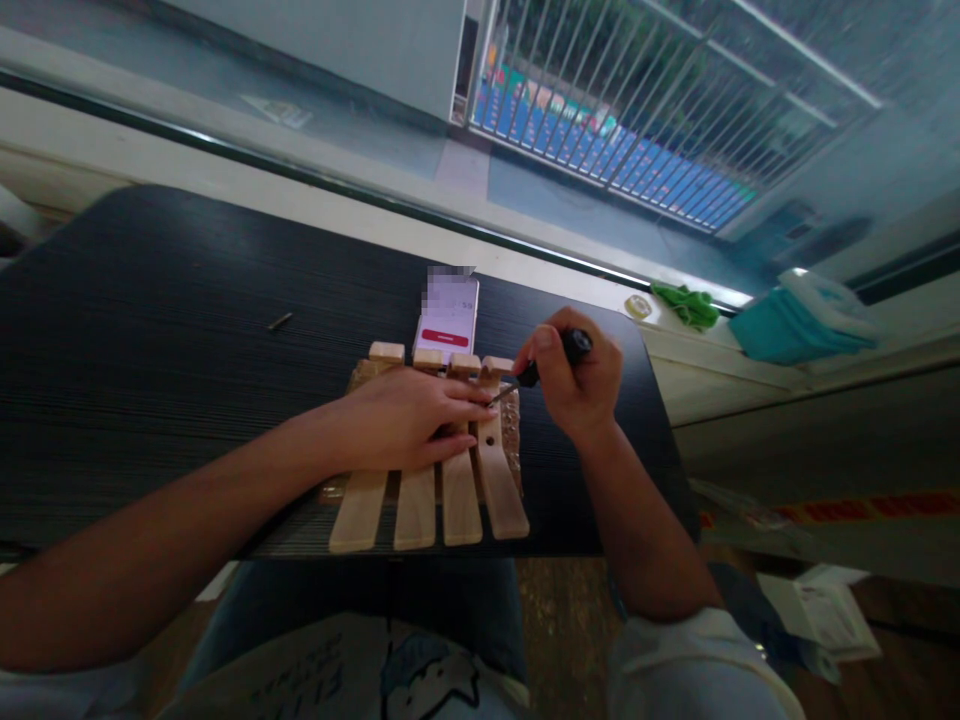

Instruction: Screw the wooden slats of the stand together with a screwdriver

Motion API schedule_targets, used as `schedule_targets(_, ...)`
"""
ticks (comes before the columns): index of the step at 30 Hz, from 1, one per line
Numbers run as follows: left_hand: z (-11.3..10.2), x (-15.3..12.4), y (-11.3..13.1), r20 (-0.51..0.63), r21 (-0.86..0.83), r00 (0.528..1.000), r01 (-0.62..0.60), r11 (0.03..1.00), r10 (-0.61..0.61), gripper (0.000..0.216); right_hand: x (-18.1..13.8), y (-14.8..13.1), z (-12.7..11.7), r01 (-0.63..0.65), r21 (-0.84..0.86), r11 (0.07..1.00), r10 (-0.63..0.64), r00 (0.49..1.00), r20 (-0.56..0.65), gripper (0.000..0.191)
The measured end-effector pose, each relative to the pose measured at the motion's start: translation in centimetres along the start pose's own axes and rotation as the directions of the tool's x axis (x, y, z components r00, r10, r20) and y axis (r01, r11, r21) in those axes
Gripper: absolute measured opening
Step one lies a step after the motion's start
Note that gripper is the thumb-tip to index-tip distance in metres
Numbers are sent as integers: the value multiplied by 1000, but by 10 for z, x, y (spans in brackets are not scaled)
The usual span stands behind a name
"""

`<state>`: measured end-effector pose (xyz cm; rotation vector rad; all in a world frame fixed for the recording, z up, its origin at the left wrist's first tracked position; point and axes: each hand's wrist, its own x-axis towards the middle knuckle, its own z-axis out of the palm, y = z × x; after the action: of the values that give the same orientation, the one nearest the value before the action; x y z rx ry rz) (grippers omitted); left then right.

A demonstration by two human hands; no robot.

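Several pale wooden slats (504,500) with notched far ends lie side by side on a brown, shiny, plastic-wrapped pad (511,425). My left hand (401,415) rests flat across them, palm down, its fingers stretched to the right and a little apart. The fingers of my right hand (589,385) are wrapped round the black handle of a screwdriver (529,375). Its thin metal shaft slants down to the rightmost slat, beside my left fingertips. Nearer to me, a dark round hole shows in that slat. Whether a screw sits under the tip cannot be made out.
A phone (450,312) with a lit screen lies just beyond the slats on the black table (187,290). Further left is a small thin metal-looking piece (280,321). On the window ledge are a tape roll (637,306), a green cloth (686,306) and a teal container (784,325).
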<state>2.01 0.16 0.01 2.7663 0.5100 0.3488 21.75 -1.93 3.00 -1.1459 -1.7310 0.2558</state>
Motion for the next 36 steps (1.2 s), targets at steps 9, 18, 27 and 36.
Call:
schedule_targets(9,-1,0,3,31,24,999,34,999,-35,35,-4,4,6,25,10,1000,-25,999,-28,39)
schedule_targets(18,-3,1,5,56,16,997,48,999,-49,35,-5,2,9,54,31,998,-53,998,-46,37)
schedule_targets(27,-1,0,3,45,15,998,44,999,-45,37,-6,5,13,53,65,997,-49,998,-50,36)
schedule_targets(36,-2,1,4,57,-11,997,56,998,-55,37,-6,5,16,38,77,996,-34,998,-55,37)
